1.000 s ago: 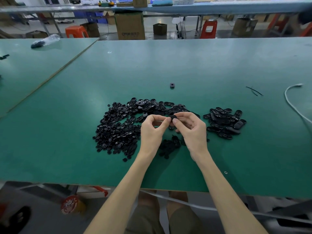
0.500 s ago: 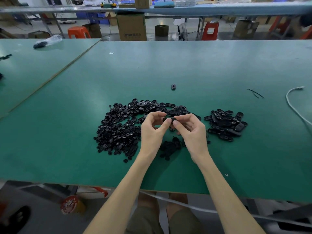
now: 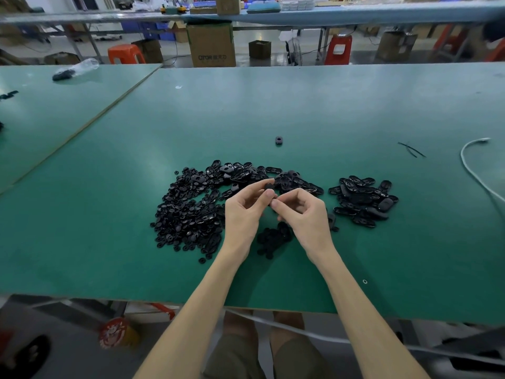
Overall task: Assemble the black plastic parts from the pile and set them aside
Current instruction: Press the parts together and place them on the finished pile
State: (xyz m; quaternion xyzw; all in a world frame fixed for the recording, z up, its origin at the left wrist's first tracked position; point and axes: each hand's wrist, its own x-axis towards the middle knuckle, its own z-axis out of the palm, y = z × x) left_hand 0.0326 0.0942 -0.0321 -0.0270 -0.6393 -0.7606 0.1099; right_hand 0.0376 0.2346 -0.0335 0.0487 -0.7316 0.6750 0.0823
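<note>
A wide pile of small black plastic parts (image 3: 196,209) lies on the green table (image 3: 273,110), in front of me to the left. A smaller heap of oval black parts (image 3: 363,199) sits to the right. Between my wrists lies a little cluster of round black pieces (image 3: 273,237). My left hand (image 3: 244,214) and my right hand (image 3: 304,214) meet above the pile. Their fingertips pinch one small black part (image 3: 269,187) between them. Most of that part is hidden by my fingers.
One black part (image 3: 278,140) lies alone farther back. A thin black tie (image 3: 411,149) and a white cable (image 3: 472,165) lie at the right. A clear bag (image 3: 76,68) rests on the neighbouring table at the left. Cardboard boxes (image 3: 211,45) and stools stand beyond.
Both hands have stayed together over the pile, working the small black part between the fingertips. The piles have not moved.
</note>
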